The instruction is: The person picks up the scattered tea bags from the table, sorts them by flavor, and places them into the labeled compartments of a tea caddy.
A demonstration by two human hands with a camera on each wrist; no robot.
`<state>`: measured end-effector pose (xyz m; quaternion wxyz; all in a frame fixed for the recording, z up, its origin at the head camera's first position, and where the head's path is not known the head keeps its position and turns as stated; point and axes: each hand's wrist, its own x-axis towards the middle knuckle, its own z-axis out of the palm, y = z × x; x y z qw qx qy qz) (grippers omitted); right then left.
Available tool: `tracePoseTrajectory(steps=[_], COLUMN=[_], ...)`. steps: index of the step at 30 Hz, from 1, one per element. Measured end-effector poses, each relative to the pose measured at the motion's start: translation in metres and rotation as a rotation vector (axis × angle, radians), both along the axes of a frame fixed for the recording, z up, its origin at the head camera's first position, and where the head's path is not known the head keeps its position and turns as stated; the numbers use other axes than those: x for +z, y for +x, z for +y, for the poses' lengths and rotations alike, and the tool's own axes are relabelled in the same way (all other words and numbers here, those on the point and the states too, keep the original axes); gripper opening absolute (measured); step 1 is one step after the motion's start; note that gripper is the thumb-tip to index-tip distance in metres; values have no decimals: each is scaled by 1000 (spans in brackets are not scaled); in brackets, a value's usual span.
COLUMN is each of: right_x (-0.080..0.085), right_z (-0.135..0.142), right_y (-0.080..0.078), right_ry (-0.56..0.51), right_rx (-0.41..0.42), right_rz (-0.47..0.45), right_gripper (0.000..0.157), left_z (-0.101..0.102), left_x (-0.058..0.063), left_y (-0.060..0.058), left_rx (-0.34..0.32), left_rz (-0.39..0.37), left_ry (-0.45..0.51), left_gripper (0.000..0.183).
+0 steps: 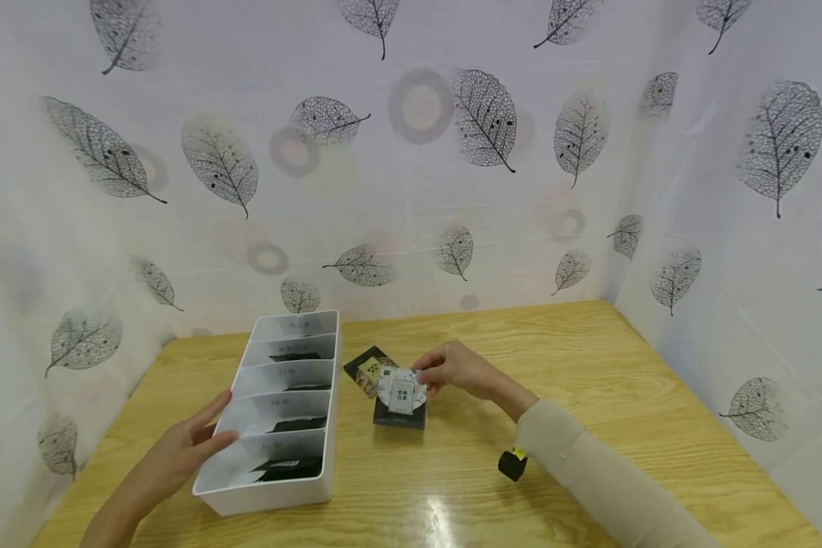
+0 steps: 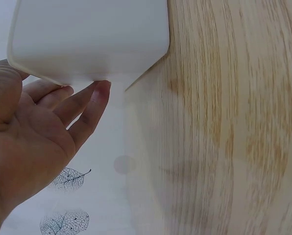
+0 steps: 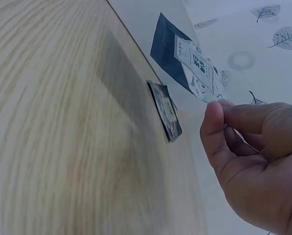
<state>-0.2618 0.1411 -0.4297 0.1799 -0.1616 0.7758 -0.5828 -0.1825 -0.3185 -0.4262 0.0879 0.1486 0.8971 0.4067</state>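
My right hand pinches the edge of a flat sachet between thumb and fingers. This sachet is black at one end, white-patterned at the other, with a pale printed label; the right wrist view shows it tilted, raised over the table. Just behind it lies a second, dark sachet with a gold label. On the left stands a long white compartment box, dark sachets lying in its sections. My left hand holds the box's left wall, thumb over the rim and fingertips against the outside.
A small black object with a yellow part lies near my right forearm. The wood-grain table ends at a white leaf-print curtain behind and at both sides. Faint printed labels mark the box's sections.
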Motion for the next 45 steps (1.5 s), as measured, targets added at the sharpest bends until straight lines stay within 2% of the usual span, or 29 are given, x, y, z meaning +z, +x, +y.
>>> tracePoseTrajectory(steps=[3,8,11,14,17,22,27,34,42,45], right_x=[7,27,38,47,52,56,55,48,23,14], right_z=[-7,-32,-54,-76,-97,-124,-143,-163,-176,-178], right_y=[-1,-4,-4,-5,-4,-3,-2,5,13,15], right_ry=[-17,-56,-79,-78,-83,-71,-11,22,266,369], right_rx=[-15,-74,-112,-140,-160,-182,-192,-128,22,64], right_rz=[28,151,270,427,561,731,907,1028,1207,1236], right_gripper=[24,23,21,16,13,11,12,11,10,14], left_z=[0,0,0,0,1,4,6,6,3,2], left_x=[0,0,0,1,2,5,6,6,4,3], left_y=[0,1,2,2,0,-3,-4,-3,-1,0], left_rx=[-3,-4,-3,-3,-5,-1,7,8,23,26], left_rz=[8,23,30,36,28,-2,-15,-11,-15,-12], left_ry=[8,23,24,20,16,-9,-29,-21,-11,-11], left_gripper=[71,71,71,71,71,75,77,75,76,76])
